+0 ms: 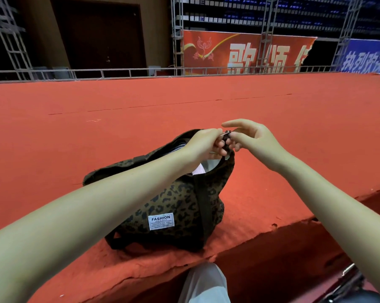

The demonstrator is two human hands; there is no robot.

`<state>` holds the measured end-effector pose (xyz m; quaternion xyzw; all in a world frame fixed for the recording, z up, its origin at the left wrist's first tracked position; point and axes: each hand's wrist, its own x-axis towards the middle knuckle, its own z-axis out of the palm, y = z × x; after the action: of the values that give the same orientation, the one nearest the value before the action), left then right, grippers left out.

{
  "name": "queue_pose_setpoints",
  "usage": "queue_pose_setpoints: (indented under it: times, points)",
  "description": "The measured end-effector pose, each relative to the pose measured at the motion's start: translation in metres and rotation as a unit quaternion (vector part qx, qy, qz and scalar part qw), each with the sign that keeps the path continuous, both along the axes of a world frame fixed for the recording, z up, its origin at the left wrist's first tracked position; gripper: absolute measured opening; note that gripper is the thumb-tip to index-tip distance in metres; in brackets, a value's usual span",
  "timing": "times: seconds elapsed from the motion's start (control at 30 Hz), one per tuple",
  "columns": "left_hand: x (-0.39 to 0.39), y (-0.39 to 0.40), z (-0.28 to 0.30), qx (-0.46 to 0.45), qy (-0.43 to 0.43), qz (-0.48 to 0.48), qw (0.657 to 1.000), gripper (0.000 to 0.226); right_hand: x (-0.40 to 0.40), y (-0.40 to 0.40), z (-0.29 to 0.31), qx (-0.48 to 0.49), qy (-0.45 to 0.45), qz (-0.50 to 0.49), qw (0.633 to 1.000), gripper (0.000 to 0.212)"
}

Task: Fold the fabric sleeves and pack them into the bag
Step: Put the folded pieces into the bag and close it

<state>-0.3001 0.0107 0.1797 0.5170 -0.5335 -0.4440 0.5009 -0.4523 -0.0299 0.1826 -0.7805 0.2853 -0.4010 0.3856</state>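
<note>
1. The top corner of the bag is gripped by the left hand, its fingers curled round the dark fabric at the mouth.
2. A small metal piece, probably the zip pull, is pinched by the right hand just beside the left; thumb and index finger are closed on it, while the other fingers are only loosely spread.
3. Below the hands, pale fabric, judged to be the folded sleeves, is seen inside the open mouth.
4. The step in hand is judged to be closing the bag.
5. The rim should be held taut by the left hand while the pull is drawn steadily away from it, and the pale fabric kept clear of the teeth.
6. The bag is stood on a red carpet, beneath and beyond both hands.
</note>
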Motion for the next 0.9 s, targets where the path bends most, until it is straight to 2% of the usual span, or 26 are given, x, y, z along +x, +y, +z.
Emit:
queue_pose_setpoints:
  times: [0.07,0.1,0.2,0.23,0.37,0.53,0.67,0.8,0.83,0.9]
  points:
    - [-0.001,0.001,0.002,0.002,-0.013,0.006,1.0,0.032,0.002,0.0,-0.001,-0.009,-0.004,-0.015,1.0,0.031]
    - [-0.001,0.002,0.001,-0.011,-0.054,0.017,0.998,0.032,0.003,0.0,-0.002,-0.007,-0.013,-0.027,1.0,0.031]
    - [0.003,0.003,-0.006,-0.098,-0.252,0.031,0.962,0.037,0.006,0.0,-0.002,-0.007,-0.042,-0.058,0.997,0.028]
    - [0.004,0.005,-0.008,-0.114,-0.292,0.023,0.949,0.037,0.006,0.0,-0.002,-0.008,-0.047,-0.06,0.997,0.029]
    - [0.007,0.011,-0.009,-0.149,-0.349,0.033,0.925,0.037,0.008,-0.002,-0.005,0.013,-0.065,-0.051,0.996,0.028]
    - [0.011,0.012,-0.01,-0.21,-0.481,0.05,0.85,0.034,0.003,-0.006,-0.004,0.059,-0.085,-0.006,0.995,0.015]
    - [0.012,0.008,-0.012,-0.226,-0.521,0.064,0.821,0.026,-0.002,-0.004,-0.004,0.054,-0.073,0.011,0.996,0.016]
    - [0.013,0.007,-0.009,-0.231,-0.511,0.088,0.823,0.032,-0.008,-0.006,-0.003,0.005,-0.04,-0.008,0.999,0.014]
    - [0.012,0.006,-0.007,-0.212,-0.486,0.084,0.844,0.031,-0.01,-0.007,-0.002,-0.01,-0.029,-0.01,0.999,0.014]
    - [0.009,0.004,-0.002,-0.146,-0.355,0.053,0.922,0.027,-0.012,-0.006,0.0,-0.043,-0.012,-0.014,0.999,0.014]
